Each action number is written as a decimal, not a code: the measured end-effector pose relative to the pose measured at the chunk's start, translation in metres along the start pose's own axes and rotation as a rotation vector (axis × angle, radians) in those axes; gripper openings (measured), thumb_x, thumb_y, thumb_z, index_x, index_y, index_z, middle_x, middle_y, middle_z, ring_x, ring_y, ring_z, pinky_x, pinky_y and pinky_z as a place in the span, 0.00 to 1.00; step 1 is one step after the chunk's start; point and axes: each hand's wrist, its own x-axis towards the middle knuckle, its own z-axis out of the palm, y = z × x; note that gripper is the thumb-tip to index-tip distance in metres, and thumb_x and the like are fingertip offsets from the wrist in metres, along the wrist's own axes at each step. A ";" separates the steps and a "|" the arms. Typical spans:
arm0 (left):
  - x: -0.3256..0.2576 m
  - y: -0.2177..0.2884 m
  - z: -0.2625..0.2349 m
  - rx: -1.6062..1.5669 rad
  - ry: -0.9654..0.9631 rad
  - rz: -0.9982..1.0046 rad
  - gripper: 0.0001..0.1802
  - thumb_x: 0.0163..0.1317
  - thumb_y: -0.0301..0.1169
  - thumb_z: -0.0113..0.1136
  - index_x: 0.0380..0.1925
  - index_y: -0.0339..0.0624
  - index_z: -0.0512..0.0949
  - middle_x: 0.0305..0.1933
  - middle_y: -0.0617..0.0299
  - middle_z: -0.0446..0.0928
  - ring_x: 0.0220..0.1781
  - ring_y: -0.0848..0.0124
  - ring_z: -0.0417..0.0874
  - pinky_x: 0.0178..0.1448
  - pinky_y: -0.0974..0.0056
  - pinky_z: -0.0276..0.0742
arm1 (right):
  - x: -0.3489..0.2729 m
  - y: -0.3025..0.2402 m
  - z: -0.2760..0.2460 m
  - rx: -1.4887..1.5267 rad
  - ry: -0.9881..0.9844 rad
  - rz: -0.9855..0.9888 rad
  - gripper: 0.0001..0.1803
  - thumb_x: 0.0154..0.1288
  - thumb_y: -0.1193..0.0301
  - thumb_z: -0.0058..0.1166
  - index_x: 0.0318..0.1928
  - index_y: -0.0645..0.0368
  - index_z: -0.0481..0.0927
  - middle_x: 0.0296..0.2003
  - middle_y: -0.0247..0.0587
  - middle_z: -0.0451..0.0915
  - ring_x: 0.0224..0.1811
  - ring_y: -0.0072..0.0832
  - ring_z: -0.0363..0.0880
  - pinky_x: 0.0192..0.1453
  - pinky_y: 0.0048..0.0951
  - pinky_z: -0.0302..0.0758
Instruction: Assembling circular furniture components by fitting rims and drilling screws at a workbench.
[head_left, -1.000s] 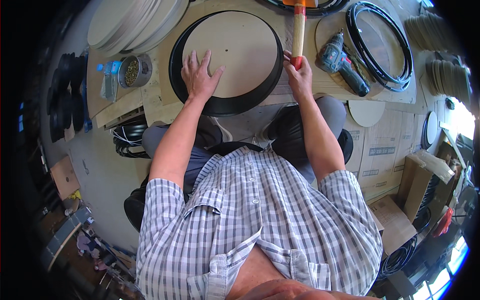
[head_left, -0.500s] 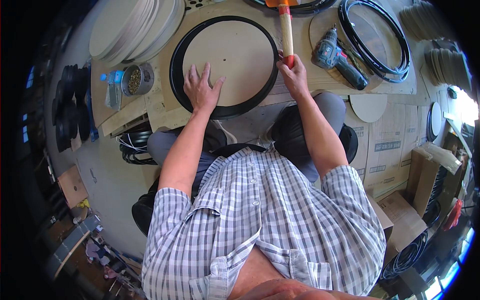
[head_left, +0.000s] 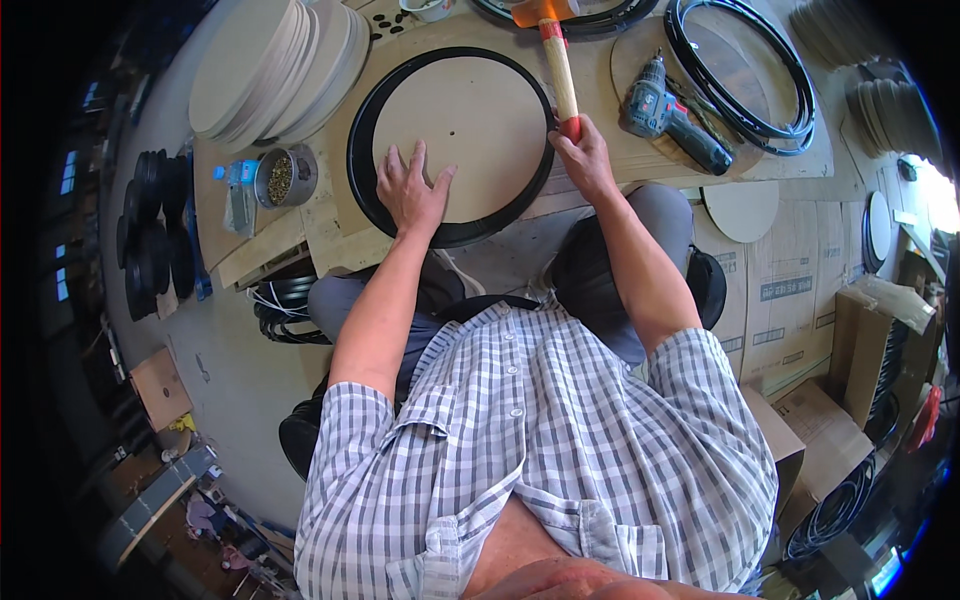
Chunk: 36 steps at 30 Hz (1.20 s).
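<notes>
A round beige board (head_left: 470, 110) lies inside a black ring-shaped rim (head_left: 357, 150) on the worktable before me. My left hand (head_left: 412, 190) rests flat on the board's lower left part, fingers spread. In my right hand (head_left: 584, 160), the fingers are wrapped round the red-banded end of the wooden handle of a mallet (head_left: 563, 80). The mallet's orange head is at the top, beyond the rim's upper right. My right hand is close beside the rim's right edge; whether it touches cannot be told.
At the left stand a stack of round boards (head_left: 270, 70), a metal cup of small brass-coloured pieces (head_left: 282, 178) and a plastic bottle (head_left: 240, 180). To the right lie a cordless drill (head_left: 670, 115) and black hoops (head_left: 800, 90). Cardboard boxes (head_left: 825, 430) are at the lower right.
The mallet has tilted, its head shifting left and a little lower in the picture. The view has shifted slightly. My left hand keeps its place on the board.
</notes>
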 end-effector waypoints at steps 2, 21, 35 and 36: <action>0.000 0.001 -0.001 0.000 -0.006 -0.006 0.41 0.58 0.59 0.67 0.70 0.60 0.71 0.77 0.43 0.58 0.77 0.43 0.56 0.75 0.40 0.56 | -0.001 0.001 0.000 -0.010 -0.001 -0.002 0.16 0.62 0.65 0.63 0.40 0.62 0.73 0.26 0.41 0.72 0.30 0.30 0.70 0.38 0.36 0.72; -0.001 0.000 0.004 0.024 0.005 -0.030 0.41 0.58 0.62 0.65 0.71 0.63 0.71 0.78 0.48 0.58 0.78 0.46 0.56 0.76 0.41 0.55 | -0.117 -0.071 -0.056 -0.703 -0.033 -0.081 0.18 0.72 0.59 0.59 0.47 0.57 0.69 0.30 0.56 0.82 0.32 0.59 0.82 0.33 0.53 0.76; 0.000 -0.002 0.012 0.023 0.008 -0.067 0.41 0.57 0.64 0.64 0.70 0.64 0.71 0.78 0.48 0.58 0.79 0.45 0.55 0.77 0.41 0.54 | -0.111 -0.052 -0.059 -0.981 -0.192 -0.054 0.19 0.73 0.56 0.55 0.45 0.58 0.67 0.27 0.54 0.83 0.30 0.56 0.83 0.33 0.55 0.76; -0.002 -0.005 0.014 0.028 0.007 -0.080 0.41 0.57 0.64 0.64 0.70 0.64 0.71 0.78 0.48 0.58 0.79 0.45 0.55 0.77 0.41 0.54 | -0.110 -0.059 -0.055 -1.002 -0.189 -0.044 0.19 0.73 0.56 0.55 0.45 0.58 0.67 0.27 0.55 0.83 0.30 0.57 0.83 0.33 0.55 0.76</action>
